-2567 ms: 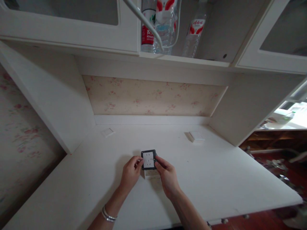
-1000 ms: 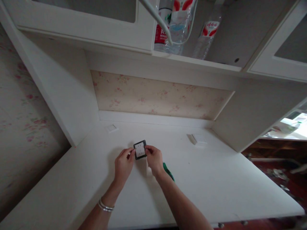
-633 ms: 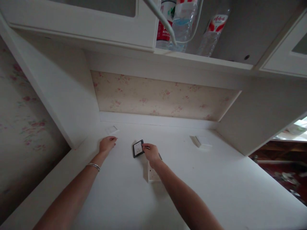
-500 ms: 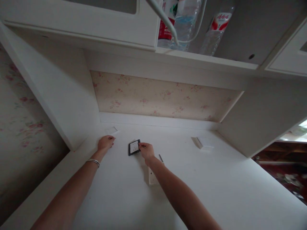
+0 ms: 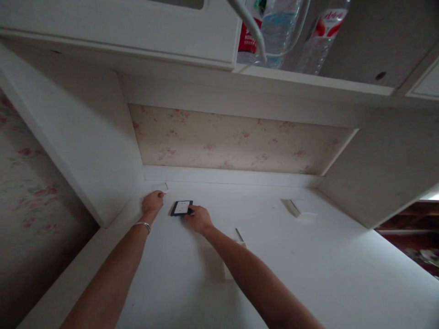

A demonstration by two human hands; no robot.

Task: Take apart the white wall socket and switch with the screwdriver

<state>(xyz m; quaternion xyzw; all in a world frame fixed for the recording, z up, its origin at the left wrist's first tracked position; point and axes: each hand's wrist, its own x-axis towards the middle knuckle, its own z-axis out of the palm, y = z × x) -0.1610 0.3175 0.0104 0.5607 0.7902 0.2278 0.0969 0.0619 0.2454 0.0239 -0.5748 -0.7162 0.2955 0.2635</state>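
My right hand (image 5: pixel 199 219) grips the right edge of a wall socket panel (image 5: pixel 181 207) with a white face and a dark frame, just above the white desktop. My left hand (image 5: pixel 152 204) is to its left with its fingers pinched together. Just beyond those fingertips lies a thin white piece (image 5: pixel 165 187); I cannot make out whether they hold it or something small. Partly hidden under my right forearm is a white box (image 5: pixel 229 273), with a slim grey rod (image 5: pixel 239 235) near its far end.
Another small white box (image 5: pixel 303 208) lies on the desktop (image 5: pixel 274 283) at the right. Overhead, a shelf (image 5: pixel 353 86) holds several plastic bottles (image 5: pixel 279 34), with a pale cable (image 5: pixel 252 29) hanging in front. White side panels stand at left and right.
My right hand has moved left with the socket panel, nearer my left hand, and the panel has turned and lies flatter. My left hand stays by the thin white piece. The view has shifted slightly.
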